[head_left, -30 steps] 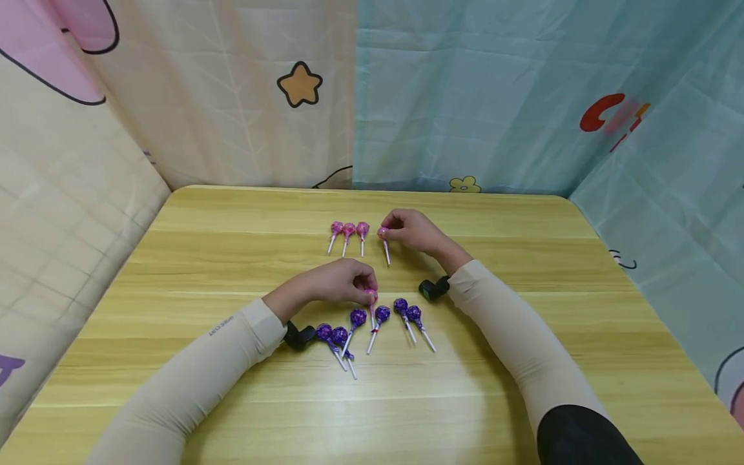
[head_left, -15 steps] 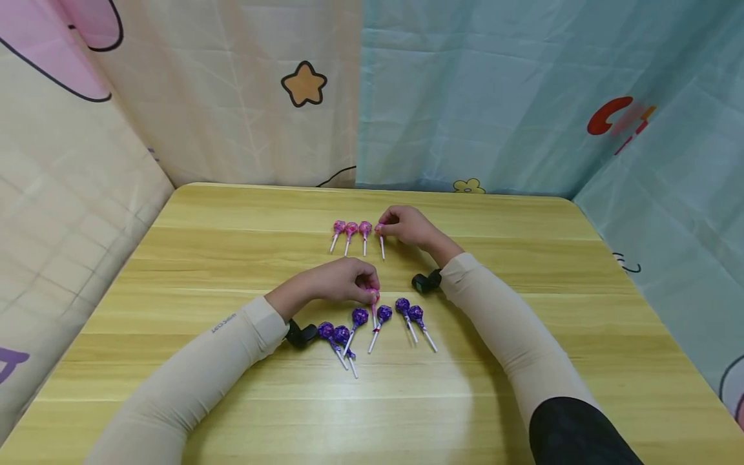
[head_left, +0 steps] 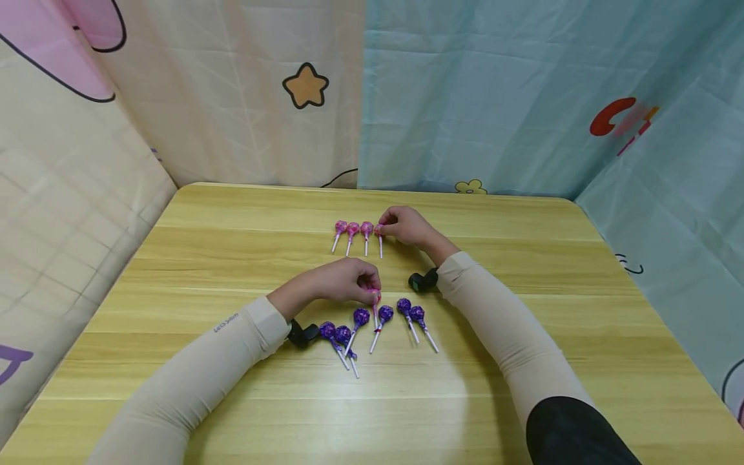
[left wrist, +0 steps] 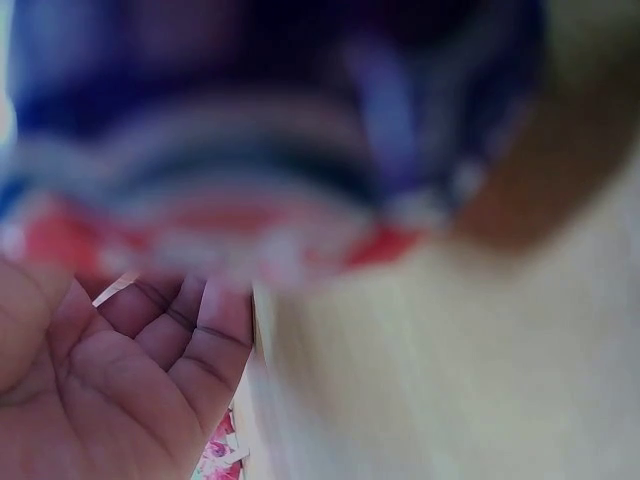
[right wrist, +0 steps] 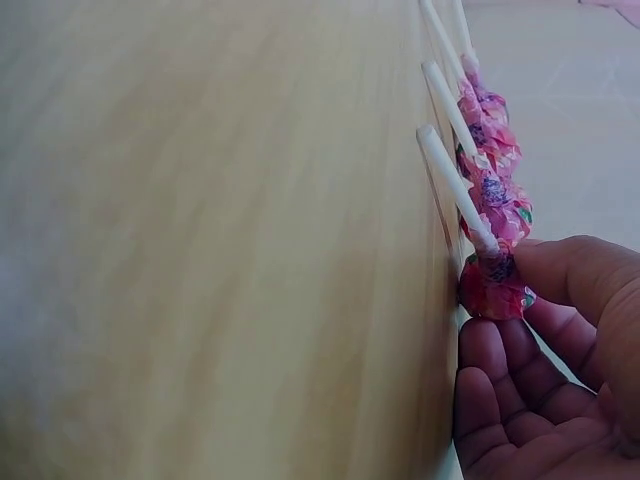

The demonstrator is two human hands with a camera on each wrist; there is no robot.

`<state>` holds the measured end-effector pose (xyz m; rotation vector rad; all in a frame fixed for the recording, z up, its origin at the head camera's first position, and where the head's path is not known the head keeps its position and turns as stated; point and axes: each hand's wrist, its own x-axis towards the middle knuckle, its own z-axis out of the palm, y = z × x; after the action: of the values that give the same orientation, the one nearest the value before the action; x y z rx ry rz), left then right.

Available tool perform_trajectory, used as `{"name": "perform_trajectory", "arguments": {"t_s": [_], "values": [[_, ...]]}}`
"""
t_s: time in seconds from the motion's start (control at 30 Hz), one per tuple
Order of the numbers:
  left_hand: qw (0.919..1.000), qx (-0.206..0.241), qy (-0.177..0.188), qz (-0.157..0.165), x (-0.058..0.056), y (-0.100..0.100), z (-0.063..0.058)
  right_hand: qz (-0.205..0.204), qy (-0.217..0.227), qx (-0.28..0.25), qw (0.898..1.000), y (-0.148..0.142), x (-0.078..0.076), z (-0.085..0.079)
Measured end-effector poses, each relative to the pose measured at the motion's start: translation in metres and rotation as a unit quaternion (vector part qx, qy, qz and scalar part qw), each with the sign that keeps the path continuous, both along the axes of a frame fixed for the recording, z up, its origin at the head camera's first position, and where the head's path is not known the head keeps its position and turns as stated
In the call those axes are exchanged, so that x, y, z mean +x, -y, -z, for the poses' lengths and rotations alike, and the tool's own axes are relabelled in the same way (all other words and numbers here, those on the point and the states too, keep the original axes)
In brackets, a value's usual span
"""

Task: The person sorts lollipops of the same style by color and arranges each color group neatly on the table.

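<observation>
At the right end of a short row, my right hand point(head_left: 407, 226) pinches the head of a pink lollipop point(right wrist: 497, 283), its white stick toward me. Three more pink lollipops point(head_left: 352, 229) lie just left of it, heads away from me. Nearer to me, my left hand point(head_left: 343, 281) pinches another pink lollipop point(head_left: 375, 298) by its head, the stick pointing down toward the purple ones. Several purple lollipops point(head_left: 361, 316) lie scattered below that hand, some with sticks crossing. In the left wrist view a blurred purple wrapper point(left wrist: 270, 120) covers much of the picture above the curled fingers point(left wrist: 215, 345).
The wooden table point(head_left: 261, 400) runs back to a hanging curtain point(head_left: 465, 97), with more cloth on both sides. Black wrist cameras point(head_left: 423, 280) sit under each cuff, the left one close beside the purple lollipops.
My right hand has slid its pink lollipop left, up close to the other three in the row. The left hand has stayed in place with its pink lollipop.
</observation>
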<state>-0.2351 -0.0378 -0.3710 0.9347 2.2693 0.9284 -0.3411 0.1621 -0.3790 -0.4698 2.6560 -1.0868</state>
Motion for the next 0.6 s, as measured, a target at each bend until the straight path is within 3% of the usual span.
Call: {"name": "perform_trajectory", "arguments": {"t_s": [0.6], "values": [[1.0,0.0,-0.001,-0.001,0.0012,-0.0005,0.0003,0.005,0.011,-0.012,1.0,-0.0001,0.0013,0.0007]]}}
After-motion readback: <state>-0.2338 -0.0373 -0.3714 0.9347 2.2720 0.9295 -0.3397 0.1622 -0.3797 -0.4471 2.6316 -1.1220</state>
